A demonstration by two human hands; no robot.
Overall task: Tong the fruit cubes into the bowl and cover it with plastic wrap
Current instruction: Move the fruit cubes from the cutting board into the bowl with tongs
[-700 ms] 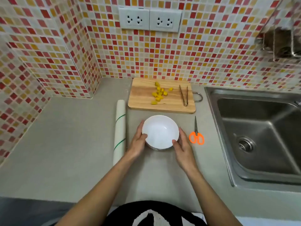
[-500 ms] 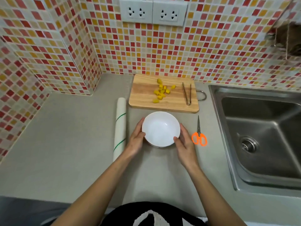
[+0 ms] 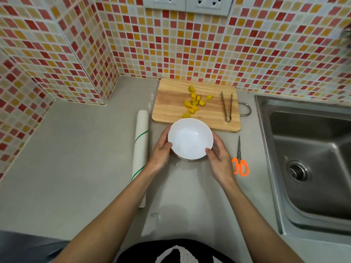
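An empty white bowl (image 3: 190,138) is held between both hands, its far rim over the near edge of the wooden cutting board (image 3: 171,103). My left hand (image 3: 161,151) grips its left side and my right hand (image 3: 219,158) grips its right side, thumbs on the rim. Several yellow fruit cubes (image 3: 193,103) lie on the middle of the board. Metal tongs (image 3: 227,107) rest on the board's right part. A roll of plastic wrap (image 3: 141,145) lies lengthwise on the counter, left of my left hand.
Orange-handled scissors (image 3: 239,158) lie on the grey counter to the right of my right hand. A steel sink (image 3: 311,164) fills the right side. Tiled walls close the back and left, with sockets (image 3: 187,2) above the board.
Both hands have pushed the bowl away from me, up to the near edge of the cutting board. The camera has tilted down and closer.
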